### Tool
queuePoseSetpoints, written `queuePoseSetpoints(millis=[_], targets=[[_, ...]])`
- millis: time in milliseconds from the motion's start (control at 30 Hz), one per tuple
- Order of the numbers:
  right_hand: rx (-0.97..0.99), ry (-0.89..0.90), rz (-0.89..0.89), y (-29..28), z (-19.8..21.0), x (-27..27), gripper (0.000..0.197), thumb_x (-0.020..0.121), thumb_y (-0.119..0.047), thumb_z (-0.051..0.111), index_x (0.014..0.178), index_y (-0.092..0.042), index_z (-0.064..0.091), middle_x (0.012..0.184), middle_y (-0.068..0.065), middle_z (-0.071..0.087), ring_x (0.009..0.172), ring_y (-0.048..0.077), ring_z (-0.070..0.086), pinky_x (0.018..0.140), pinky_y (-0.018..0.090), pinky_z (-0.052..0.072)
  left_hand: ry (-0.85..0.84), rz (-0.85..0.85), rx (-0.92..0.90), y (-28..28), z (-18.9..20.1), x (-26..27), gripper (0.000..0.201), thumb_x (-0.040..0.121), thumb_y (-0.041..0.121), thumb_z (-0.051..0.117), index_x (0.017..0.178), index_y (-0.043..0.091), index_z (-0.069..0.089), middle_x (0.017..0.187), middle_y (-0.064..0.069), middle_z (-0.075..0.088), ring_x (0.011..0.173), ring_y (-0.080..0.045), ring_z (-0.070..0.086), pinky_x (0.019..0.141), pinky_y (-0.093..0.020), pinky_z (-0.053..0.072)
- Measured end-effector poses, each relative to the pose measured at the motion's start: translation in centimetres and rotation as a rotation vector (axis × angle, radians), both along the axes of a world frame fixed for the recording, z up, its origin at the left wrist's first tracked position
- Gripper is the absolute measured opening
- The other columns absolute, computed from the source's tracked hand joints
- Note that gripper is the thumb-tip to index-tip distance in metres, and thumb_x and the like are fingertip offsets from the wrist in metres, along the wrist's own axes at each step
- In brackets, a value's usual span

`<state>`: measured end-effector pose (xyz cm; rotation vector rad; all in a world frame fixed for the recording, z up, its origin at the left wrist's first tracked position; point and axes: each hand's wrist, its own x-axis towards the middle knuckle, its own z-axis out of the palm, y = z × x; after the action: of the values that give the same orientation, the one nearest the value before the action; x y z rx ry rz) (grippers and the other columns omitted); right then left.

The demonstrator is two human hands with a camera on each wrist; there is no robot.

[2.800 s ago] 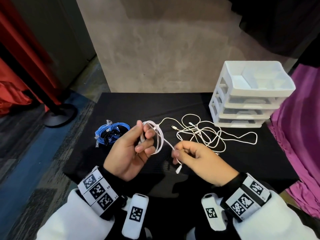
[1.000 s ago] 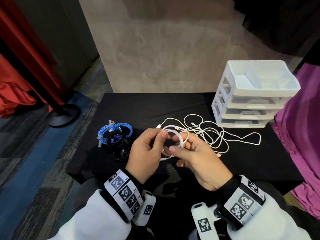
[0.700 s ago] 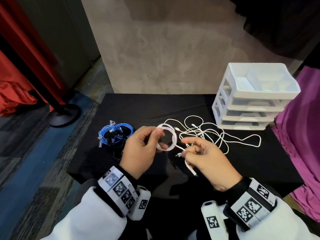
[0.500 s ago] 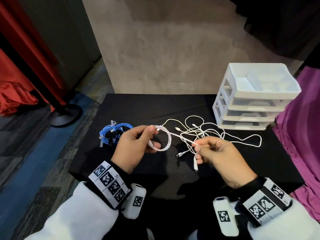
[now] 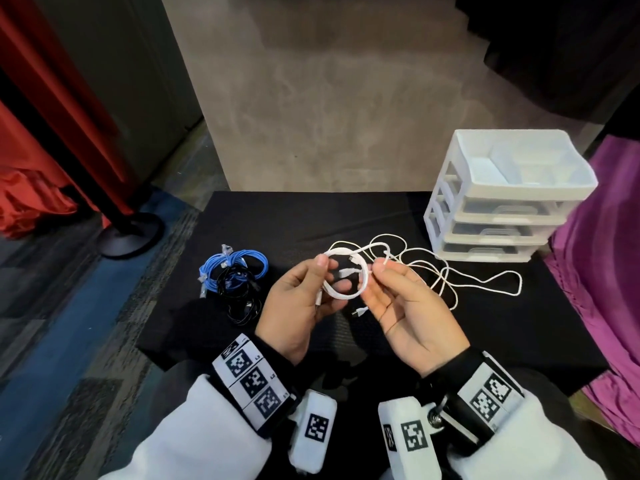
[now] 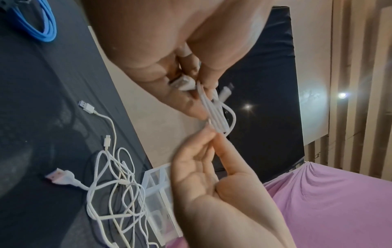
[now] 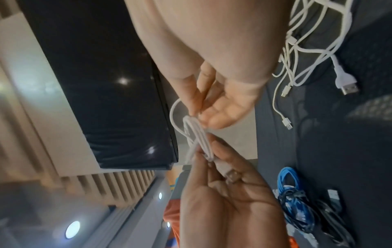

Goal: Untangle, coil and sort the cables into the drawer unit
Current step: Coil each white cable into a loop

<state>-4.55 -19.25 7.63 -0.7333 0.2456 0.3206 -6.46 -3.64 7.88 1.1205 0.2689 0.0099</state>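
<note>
A small coil of white cable [image 5: 360,289] hangs above the black table between both hands. My left hand [image 5: 330,277] grips its left side, thumb on top, with the USB plug [image 6: 182,83] tucked against its fingers. My right hand [image 5: 375,273] pinches the coil's right side with thumb and fingertips [image 7: 203,115]. A short loop of cable [image 7: 174,117] sticks out past the coil [image 7: 197,134]. More white cables [image 5: 446,271] lie tangled on the table behind my right hand. The white drawer unit [image 5: 502,202] stands at the back right, all drawers closed.
A coiled blue cable [image 5: 239,266] and a black cable [image 5: 242,299] lie together left of my left hand. Loose USB plugs [image 6: 59,176] of the tangle lie on the cloth. Purple fabric [image 5: 606,271] hangs at the right table edge; a stand base [image 5: 128,233] sits on the floor left.
Half a second ago my right hand held the cable tail stretched out to the right. It has come back to the coil, and both hands now hold it close together.
</note>
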Motion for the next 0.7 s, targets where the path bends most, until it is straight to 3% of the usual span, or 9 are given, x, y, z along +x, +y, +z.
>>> queuePoseSetpoints(millis=[133, 233, 300, 333, 467, 567, 633, 700], targets=[[-0.261, -0.04, 0.213, 0.8, -0.9, -1.1, 0.006, 0.093, -0.02, 0.071, 0.088, -0.019, 0.074, 0.098, 0.004, 0.074, 0.077, 0.008, 0.058, 0.07, 0.026, 0.051, -0.04, 0.069, -0.132, -0.7, 0.0, 0.2, 0.027, 0.102, 0.031, 0.055, 0.097, 0.007, 0.067, 0.085, -0.009, 0.071, 0.08, -0.017, 0.07, 0.077, -0.031, 0.06], [-0.592, -0.216, 0.323, 0.8, -1.9, -1.7, 0.011, 0.093, -0.029, 0.075, 0.092, -0.02, 0.082, 0.099, 0.009, 0.078, 0.087, 0.009, 0.06, 0.074, 0.028, 0.048, -0.035, 0.081, -0.094, -0.6, -0.1, 0.3, 0.028, 0.104, 0.033, 0.052, 0.097, 0.009, 0.065, 0.075, -0.006, 0.065, 0.07, -0.015, 0.067, 0.067, -0.029, 0.059], [-0.89, -0.421, 0.393, 0.1, -1.9, -1.6, 0.012, 0.092, -0.036, 0.078, 0.098, -0.026, 0.083, 0.101, 0.019, 0.076, 0.085, 0.01, 0.058, 0.079, 0.036, 0.05, -0.028, 0.084, -0.045, -0.2, -0.4, 0.3, 0.029, 0.105, 0.034, 0.051, 0.099, 0.01, 0.064, 0.069, -0.003, 0.054, 0.061, -0.012, 0.059, 0.062, -0.026, 0.053], [-0.978, -0.491, 0.379, -0.4, -1.8, -1.3, 0.013, 0.089, -0.037, 0.081, 0.097, -0.026, 0.082, 0.1, 0.018, 0.076, 0.082, 0.01, 0.057, 0.078, 0.039, 0.051, -0.026, 0.088, -0.006, 0.1, -0.5, 0.4, 0.029, 0.105, 0.035, 0.052, 0.099, 0.009, 0.065, 0.068, -0.002, 0.05, 0.058, -0.011, 0.055, 0.061, -0.026, 0.051], [-1.053, -0.716, 0.113, -1.7, -0.2, -0.6, 0.027, 0.08, -0.023, 0.09, 0.097, -0.025, 0.069, 0.092, -0.003, 0.065, 0.076, 0.012, 0.056, 0.077, 0.028, 0.05, -0.086, 0.026, 0.375, 0.8, -0.9, 0.2, 0.032, 0.105, 0.034, 0.053, 0.092, 0.013, 0.074, 0.065, -0.004, 0.055, 0.056, -0.013, 0.053, 0.06, -0.028, 0.048], [-1.213, -1.006, 0.168, -0.8, 0.5, -1.0, 0.036, 0.084, -0.018, 0.085, 0.114, -0.032, 0.069, 0.099, -0.01, 0.064, 0.08, 0.017, 0.059, 0.08, 0.026, 0.051, -0.133, -0.093, 0.562, 0.2, -0.9, -0.1, 0.032, 0.107, 0.03, 0.051, 0.092, 0.016, 0.076, 0.076, -0.003, 0.072, 0.068, -0.012, 0.062, 0.066, -0.03, 0.052], [-1.239, -1.01, 0.165, -0.6, 0.3, -0.9, 0.03, 0.087, -0.018, 0.082, 0.11, -0.032, 0.071, 0.096, -0.012, 0.068, 0.081, 0.015, 0.062, 0.078, 0.029, 0.052, -0.114, -0.167, 0.57, 0.0, -1.0, -0.1, 0.036, 0.108, 0.032, 0.048, 0.092, 0.013, 0.074, 0.078, -0.004, 0.071, 0.069, -0.013, 0.061, 0.065, -0.031, 0.052], [-1.196, -0.943, 0.16, -0.7, 0.6, -0.5, 0.016, 0.088, -0.018, 0.082, 0.097, -0.028, 0.074, 0.084, -0.009, 0.069, 0.077, 0.015, 0.063, 0.075, 0.032, 0.052, -0.08, -0.218, 0.574, 0.1, -1.1, -0.2, 0.044, 0.108, 0.038, 0.044, 0.089, 0.006, 0.067, 0.068, -0.007, 0.058, 0.06, -0.018, 0.05, 0.058, -0.032, 0.043]])
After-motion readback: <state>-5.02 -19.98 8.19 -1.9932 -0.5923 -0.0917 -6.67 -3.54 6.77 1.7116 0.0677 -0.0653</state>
